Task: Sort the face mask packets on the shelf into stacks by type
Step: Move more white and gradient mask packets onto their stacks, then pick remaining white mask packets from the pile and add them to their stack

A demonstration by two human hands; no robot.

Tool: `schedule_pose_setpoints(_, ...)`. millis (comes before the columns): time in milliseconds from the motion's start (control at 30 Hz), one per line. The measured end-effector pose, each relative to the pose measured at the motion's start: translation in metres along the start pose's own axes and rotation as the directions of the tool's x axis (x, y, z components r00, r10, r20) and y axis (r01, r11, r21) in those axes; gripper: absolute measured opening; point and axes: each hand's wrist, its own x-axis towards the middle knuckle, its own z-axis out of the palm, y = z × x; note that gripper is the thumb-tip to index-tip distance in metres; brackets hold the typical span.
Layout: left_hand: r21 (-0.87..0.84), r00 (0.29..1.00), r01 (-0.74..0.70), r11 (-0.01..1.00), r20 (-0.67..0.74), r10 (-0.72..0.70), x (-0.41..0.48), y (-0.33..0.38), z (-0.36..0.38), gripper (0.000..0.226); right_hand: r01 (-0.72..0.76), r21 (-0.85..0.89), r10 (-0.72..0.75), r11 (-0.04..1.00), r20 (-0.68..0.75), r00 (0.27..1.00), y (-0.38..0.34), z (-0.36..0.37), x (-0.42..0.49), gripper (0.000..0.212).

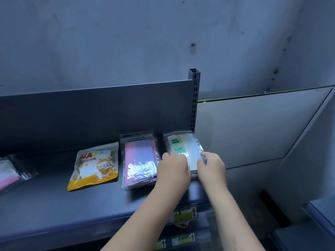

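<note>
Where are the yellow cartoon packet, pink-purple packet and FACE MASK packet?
yellow cartoon packet (94,167): head view, printed front.
pink-purple packet (140,156): head view, clear front.
FACE MASK packet (175,144): head view, green label.

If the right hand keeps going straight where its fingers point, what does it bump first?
The right hand touches the FACE MASK packet now; past that, probably the shelf's back panel near the slotted post, though depth is unclear.

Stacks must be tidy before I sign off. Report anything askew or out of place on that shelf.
The yellow packet lies tilted, its top leaning right, unlike the pink packet and Face Mask packet, which sit squarer. The leftmost packet lies skewed too, cut by the frame. Nothing looks torn or spilled.
</note>
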Motion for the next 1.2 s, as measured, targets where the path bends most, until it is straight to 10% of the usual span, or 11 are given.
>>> schedule_pose_setpoints(600, 0.06, 0.951, 0.251, 0.966, -0.202, -0.235, -0.02, -0.048, -0.023, 0.044, 0.385, -0.311, -0.343, 0.869, 0.183, 0.921, -0.035, 0.005, -0.032, 0.062)
schedule_pose_setpoints(1200, 0.177, 0.932, 0.351, 0.92, -0.16, -0.324, -0.141, -0.27, -0.139, 0.078, 0.57, -0.171, -0.489, 0.804, 0.355, 0.796, -0.201, 0.148, -0.203, 0.063)
